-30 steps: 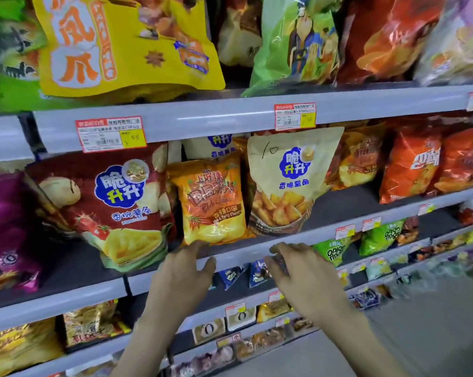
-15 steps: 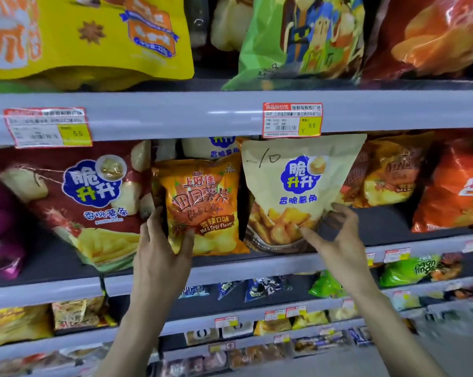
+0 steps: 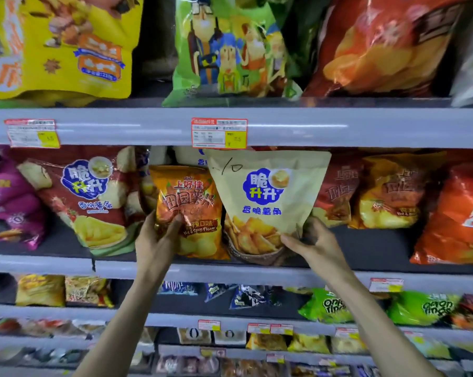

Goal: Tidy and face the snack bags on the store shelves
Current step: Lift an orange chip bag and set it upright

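- The beige snack bag (image 3: pixel 268 202) stands on the middle shelf (image 3: pixel 229 273), under the red price tag (image 3: pixel 219 132).
- Right hand (image 3: pixel 311 242): grip clamped on its lower right corner.
- Left hand (image 3: pixel 156 240): grip clamped on the orange chip bag (image 3: pixel 191 205) touching the beige bag's left side.

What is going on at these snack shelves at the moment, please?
A person is straightening snack bags on the middle grey shelf. Their left hand grips the lower left side of the orange crinkly chip bag, while the right hand holds the lower right corner of the beige wedge-snack pouch with a blue logo. Both bags stand at the shelf front, facing outward.
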Tool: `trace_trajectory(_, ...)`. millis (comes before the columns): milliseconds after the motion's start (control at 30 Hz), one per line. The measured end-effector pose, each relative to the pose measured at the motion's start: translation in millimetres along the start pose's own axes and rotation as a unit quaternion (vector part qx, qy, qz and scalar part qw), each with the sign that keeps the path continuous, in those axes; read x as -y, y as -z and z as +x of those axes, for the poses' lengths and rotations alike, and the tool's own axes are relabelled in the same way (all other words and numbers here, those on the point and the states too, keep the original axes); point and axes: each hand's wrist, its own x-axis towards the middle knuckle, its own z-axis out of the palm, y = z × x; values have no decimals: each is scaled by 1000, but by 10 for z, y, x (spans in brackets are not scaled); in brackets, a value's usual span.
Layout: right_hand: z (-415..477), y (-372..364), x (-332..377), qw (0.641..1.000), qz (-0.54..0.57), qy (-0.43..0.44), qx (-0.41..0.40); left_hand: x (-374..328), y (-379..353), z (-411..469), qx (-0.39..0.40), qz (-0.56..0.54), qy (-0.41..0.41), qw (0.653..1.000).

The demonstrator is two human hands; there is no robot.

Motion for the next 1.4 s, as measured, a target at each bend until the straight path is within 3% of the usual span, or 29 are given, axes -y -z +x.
trace_trajectory(133, 103, 9, -85, 998, -51, 3, 34, -48, -20, -136, -11, -13, -8, 1000)
trace_trajectory(267, 149, -85, -104, 997, -36, 3, 63, -52, -16, -222, -36, 2, -13, 999)
trace_trajectory(533, 141, -198, -106, 1000, -1, 1, 30, -78, 57, -510, -102, -27, -59, 993)
trace_trajectory(700, 80, -357, -80, 1000, 19, 17, 0, 104, 516, -582, -184, -58, -79, 978)
trace_trajectory(867, 89, -749, 6, 999, 26, 29, -2, 394, 999, -521, -215, -58, -73, 972)
trace_trajectory(1400, 328, -1971, 341, 995, 44, 22, 89, 538, 1246, -703, -145, -100, -52, 983)
